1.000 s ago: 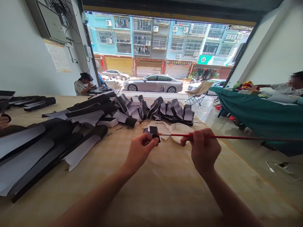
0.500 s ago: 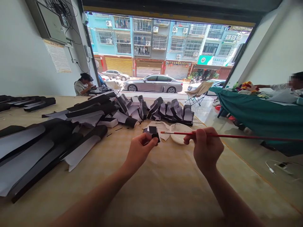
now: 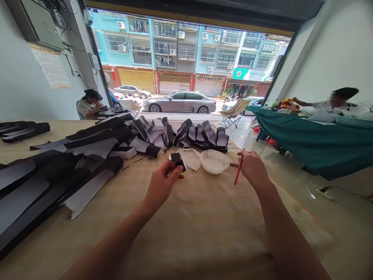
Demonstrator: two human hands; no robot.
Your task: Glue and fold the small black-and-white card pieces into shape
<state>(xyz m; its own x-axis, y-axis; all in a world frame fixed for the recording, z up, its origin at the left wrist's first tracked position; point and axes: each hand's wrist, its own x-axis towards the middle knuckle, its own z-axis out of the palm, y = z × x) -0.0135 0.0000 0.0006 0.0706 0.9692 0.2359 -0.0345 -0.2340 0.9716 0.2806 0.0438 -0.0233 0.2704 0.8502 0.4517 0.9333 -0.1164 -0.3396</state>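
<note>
Tan table point(image 3: 204, 233): left hand point(image 3: 161, 182) pinches black piece point(image 3: 176, 158); right hand point(image 3: 253, 168) grips brush point(image 3: 238, 172).

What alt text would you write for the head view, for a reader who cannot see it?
A person's left hand holds a small black box over a tan table, while the right hand holds a red brush beside a white bowl. Black and white card pieces lie heaped at the left and behind.

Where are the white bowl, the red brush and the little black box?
white bowl point(image 3: 215, 170), head view, front wall
red brush point(image 3: 237, 175), head view, lower handle
little black box point(image 3: 176, 157), head view, top face
</note>
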